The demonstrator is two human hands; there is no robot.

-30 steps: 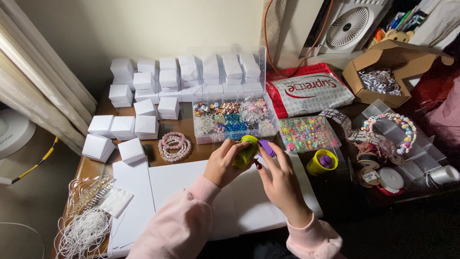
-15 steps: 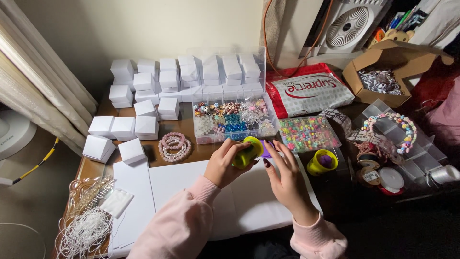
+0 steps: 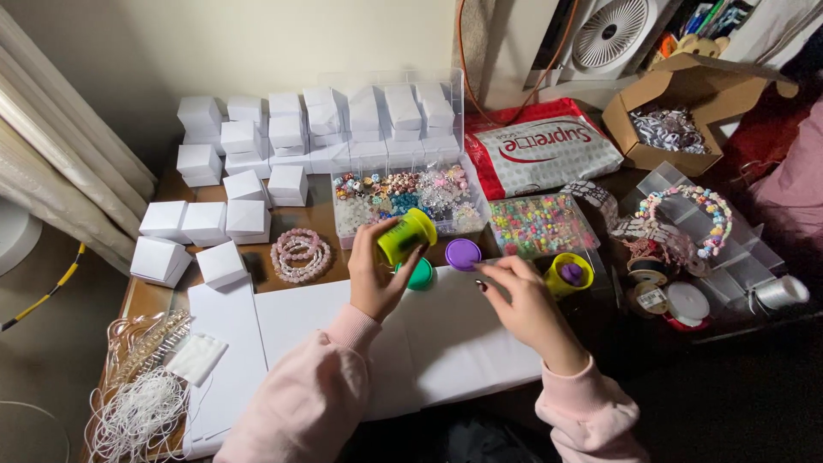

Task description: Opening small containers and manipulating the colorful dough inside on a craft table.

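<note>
My left hand (image 3: 377, 279) grips a small yellow-green tub (image 3: 405, 237), tilted on its side above the white sheet (image 3: 446, 343). A green lid (image 3: 420, 274) lies just under it. My right hand (image 3: 523, 300) rests on the sheet with its fingers spread, fingertips beside a purple lid (image 3: 463, 254) that lies flat. A second yellow tub with a purple lid (image 3: 567, 274) stands just right of that hand.
Two clear trays of coloured beads (image 3: 403, 197) (image 3: 540, 225) sit beyond the hands. Pink bead bracelets (image 3: 300, 255) lie at the left. Several white boxes (image 3: 257, 154) fill the back left. A red-and-white bag (image 3: 549, 146), cardboard box (image 3: 686, 120), thread spools (image 3: 677, 300) and white cord (image 3: 137, 411) surround.
My right hand has come off the tub and set the purple lid down on the sheet. My left hand still holds the tub, now tilted.
</note>
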